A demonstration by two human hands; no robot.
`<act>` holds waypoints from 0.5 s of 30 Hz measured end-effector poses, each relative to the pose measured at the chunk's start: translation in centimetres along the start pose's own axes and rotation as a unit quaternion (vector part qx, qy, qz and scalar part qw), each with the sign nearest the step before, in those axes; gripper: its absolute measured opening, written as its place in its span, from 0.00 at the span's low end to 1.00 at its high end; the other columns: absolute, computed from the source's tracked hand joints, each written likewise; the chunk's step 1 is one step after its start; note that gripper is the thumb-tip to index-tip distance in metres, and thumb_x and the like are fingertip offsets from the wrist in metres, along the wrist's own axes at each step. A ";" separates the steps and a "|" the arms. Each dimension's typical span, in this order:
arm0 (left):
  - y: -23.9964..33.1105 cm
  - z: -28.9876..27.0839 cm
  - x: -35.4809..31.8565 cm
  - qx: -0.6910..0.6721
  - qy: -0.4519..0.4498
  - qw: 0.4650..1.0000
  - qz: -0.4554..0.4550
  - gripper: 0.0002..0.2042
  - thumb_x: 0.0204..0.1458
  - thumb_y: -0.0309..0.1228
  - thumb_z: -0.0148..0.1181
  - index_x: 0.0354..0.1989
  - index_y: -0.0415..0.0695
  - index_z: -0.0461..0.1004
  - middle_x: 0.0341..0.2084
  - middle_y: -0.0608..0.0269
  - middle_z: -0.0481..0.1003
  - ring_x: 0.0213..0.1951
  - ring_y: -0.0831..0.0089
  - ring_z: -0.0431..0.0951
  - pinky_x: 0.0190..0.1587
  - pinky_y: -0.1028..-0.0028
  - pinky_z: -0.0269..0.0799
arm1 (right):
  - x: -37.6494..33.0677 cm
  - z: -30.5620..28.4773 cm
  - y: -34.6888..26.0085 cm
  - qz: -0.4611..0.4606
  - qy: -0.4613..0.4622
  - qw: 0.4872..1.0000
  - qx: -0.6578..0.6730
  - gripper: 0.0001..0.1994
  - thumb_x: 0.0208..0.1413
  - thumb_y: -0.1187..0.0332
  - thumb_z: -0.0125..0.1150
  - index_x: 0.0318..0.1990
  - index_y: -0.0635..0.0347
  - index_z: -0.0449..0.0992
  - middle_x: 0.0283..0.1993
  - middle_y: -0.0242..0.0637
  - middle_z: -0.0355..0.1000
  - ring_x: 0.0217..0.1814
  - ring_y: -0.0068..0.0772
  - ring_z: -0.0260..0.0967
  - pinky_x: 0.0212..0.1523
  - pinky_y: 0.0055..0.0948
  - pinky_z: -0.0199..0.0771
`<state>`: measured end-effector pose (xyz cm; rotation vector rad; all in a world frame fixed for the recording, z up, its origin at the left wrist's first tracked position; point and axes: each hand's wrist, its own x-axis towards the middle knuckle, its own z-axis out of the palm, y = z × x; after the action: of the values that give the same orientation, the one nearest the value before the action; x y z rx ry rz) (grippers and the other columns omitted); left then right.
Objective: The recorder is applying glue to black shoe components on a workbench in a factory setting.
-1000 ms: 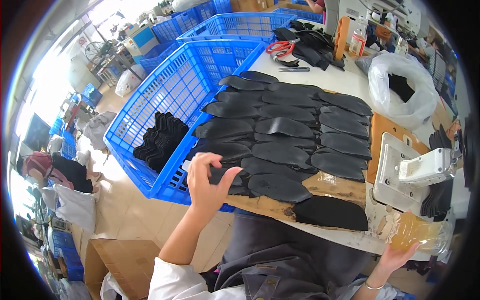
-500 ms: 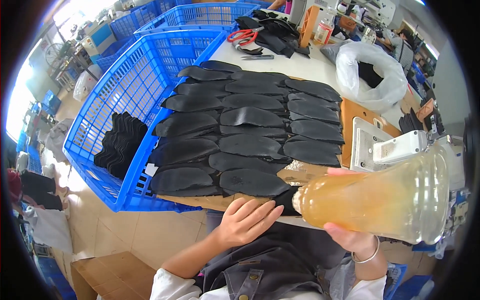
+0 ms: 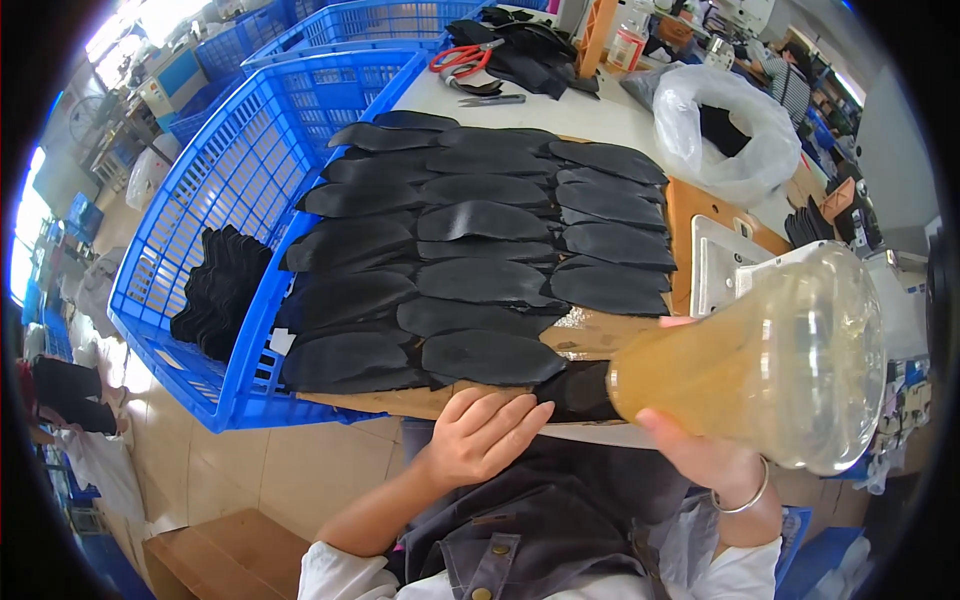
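My right hand (image 3: 705, 455), with a bracelet at the wrist, is wrapped round a clear plastic bottle (image 3: 745, 365) of cloudy amber liquid. The bottle lies tilted on its side, its narrow end pointing left against a black piece (image 3: 580, 391) at the near edge of the cardboard. My left hand (image 3: 485, 432) lies by that edge, fingers stretched out, fingertips touching or very near the same piece; the thumb is hidden. Overlapping rows of black, leaf-shaped flat pieces (image 3: 490, 275) cover most of the cardboard (image 3: 600, 335).
A blue crate (image 3: 225, 400) with stacked wavy black pieces (image 3: 225, 290) stands at left. Red-handled scissors (image 3: 465, 60), small snips (image 3: 492, 100) and black scraps (image 3: 530, 55) lie at the back. To the right are a plastic bag (image 3: 675, 130) and a white machine part (image 3: 710, 265).
The bottle's narrow end has shifted slightly right and up along the black piece, and the bottle has tilted. My left hand stays by the edge. The whole view has shifted a little left.
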<state>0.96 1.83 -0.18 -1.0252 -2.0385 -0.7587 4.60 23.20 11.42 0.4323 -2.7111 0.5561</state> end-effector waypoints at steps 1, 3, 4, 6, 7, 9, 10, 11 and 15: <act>-0.1 0.1 -0.1 0.001 0.001 1.000 -0.004 0.18 0.32 0.21 0.59 0.38 0.44 0.76 0.31 0.67 0.76 0.30 0.75 0.73 0.33 0.74 0.63 | 0.1 -1.2 0.7 -0.025 -0.024 0.999 -0.014 0.30 0.40 0.77 0.66 0.54 0.63 0.62 0.52 0.43 0.65 0.53 0.34 0.64 0.52 0.30 0.66; -0.3 0.1 -0.3 -0.004 0.006 1.000 -0.010 0.18 0.32 0.21 0.59 0.38 0.44 0.76 0.31 0.67 0.76 0.29 0.75 0.73 0.33 0.74 0.63 | -0.7 -2.7 2.1 -0.048 -0.050 0.997 -0.035 0.30 0.40 0.77 0.65 0.54 0.64 0.62 0.53 0.43 0.65 0.52 0.34 0.64 0.52 0.31 0.66; -0.3 0.2 -0.3 -0.004 0.008 1.000 -0.009 0.18 0.32 0.21 0.59 0.38 0.45 0.76 0.31 0.68 0.76 0.29 0.75 0.72 0.33 0.74 0.62 | -2.6 -2.9 2.8 0.044 -0.030 0.996 0.073 0.32 0.45 0.67 0.63 0.59 0.63 0.58 0.57 0.43 0.61 0.57 0.36 0.61 0.55 0.35 0.65; -0.3 0.3 -0.5 -0.003 0.010 1.000 -0.014 0.18 0.32 0.20 0.60 0.38 0.45 0.76 0.31 0.68 0.76 0.29 0.75 0.71 0.33 0.74 0.62 | -5.0 -3.2 3.7 0.134 -0.013 0.974 0.181 0.35 0.51 0.57 0.61 0.63 0.61 0.54 0.61 0.44 0.58 0.62 0.39 0.58 0.57 0.39 0.64; -0.3 0.3 -0.5 0.002 0.015 1.000 -0.011 0.17 0.34 0.23 0.60 0.38 0.45 0.76 0.31 0.69 0.75 0.29 0.77 0.71 0.33 0.75 0.63 | -5.8 -3.5 4.0 0.150 0.059 0.973 0.165 0.33 0.45 0.65 0.64 0.59 0.64 0.58 0.57 0.45 0.61 0.56 0.37 0.62 0.54 0.36 0.67; -0.3 0.4 -0.5 0.006 0.024 1.000 -0.010 0.17 0.34 0.24 0.59 0.39 0.46 0.76 0.31 0.70 0.75 0.29 0.78 0.71 0.33 0.76 0.63 | -6.0 -4.3 4.2 0.162 0.132 0.966 0.150 0.32 0.38 0.73 0.67 0.55 0.66 0.62 0.53 0.46 0.65 0.50 0.36 0.66 0.50 0.32 0.69; -0.3 0.3 -0.6 0.006 0.023 1.000 -0.008 0.17 0.34 0.24 0.59 0.39 0.46 0.76 0.31 0.70 0.75 0.29 0.78 0.71 0.33 0.76 0.63 | -5.7 -4.9 3.8 0.147 0.105 0.966 0.186 0.34 0.45 0.65 0.63 0.59 0.65 0.56 0.57 0.46 0.61 0.54 0.40 0.64 0.52 0.34 0.68; -0.3 0.1 -0.6 0.006 0.022 1.000 -0.010 0.18 0.34 0.23 0.59 0.39 0.46 0.76 0.31 0.70 0.75 0.29 0.77 0.71 0.33 0.76 0.63 | -5.5 -5.3 3.7 0.130 0.079 0.963 0.223 0.36 0.52 0.56 0.59 0.63 0.63 0.51 0.61 0.46 0.58 0.57 0.43 0.61 0.54 0.36 0.68; -0.2 0.1 -0.4 0.000 0.015 1.000 -0.015 0.19 0.32 0.21 0.58 0.38 0.46 0.76 0.31 0.70 0.75 0.29 0.76 0.71 0.34 0.75 0.63 | -3.9 -4.9 2.2 0.145 0.048 0.953 0.261 0.35 0.47 0.60 0.63 0.61 0.63 0.55 0.57 0.43 0.61 0.54 0.39 0.64 0.52 0.33 0.69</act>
<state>0.98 1.64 -0.58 -0.9792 -2.0321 -0.7844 8.55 28.09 13.43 0.1192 -2.5213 1.3502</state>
